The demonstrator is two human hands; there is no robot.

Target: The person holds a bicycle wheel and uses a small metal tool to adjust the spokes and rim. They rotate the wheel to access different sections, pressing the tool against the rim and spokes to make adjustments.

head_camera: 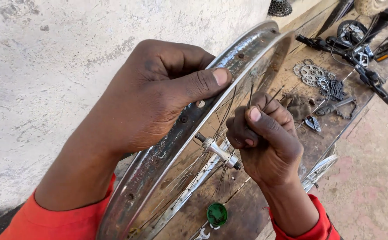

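Observation:
A bare metal bicycle wheel rim [156, 166] stands on edge in front of me, with thin spokes running to a silver hub [218, 152] at its middle. My left hand [154, 95] wraps over the top of the rim, thumb pressed along its inner edge. Inside the wheel, my right hand [265, 138] pinches a few loose dark spokes [251, 95] that point up toward the rim. Both wrists show red sleeves.
A worn wooden bench [247, 209] lies under the wheel. On it are a green round cap [217, 214], a chainring and chain pieces [318, 78], a dirty rag [298, 106], pedals and bike parts [358, 53]. A pale wall [47, 66] is at left, a reddish floor [371, 178] at right.

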